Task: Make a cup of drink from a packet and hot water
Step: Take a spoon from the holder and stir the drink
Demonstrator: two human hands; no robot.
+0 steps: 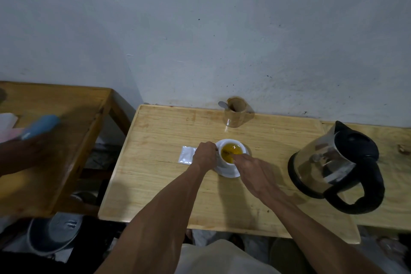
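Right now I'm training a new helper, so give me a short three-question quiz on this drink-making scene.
1. True or false: the white cup holds yellow liquid.
2. Which side of the cup is the kettle on: A left, B right?
3. What lies flat on the table beside the left hand?

Key: 1 true. 2 B. 3 A white packet. The right hand reaches over the cup rim.
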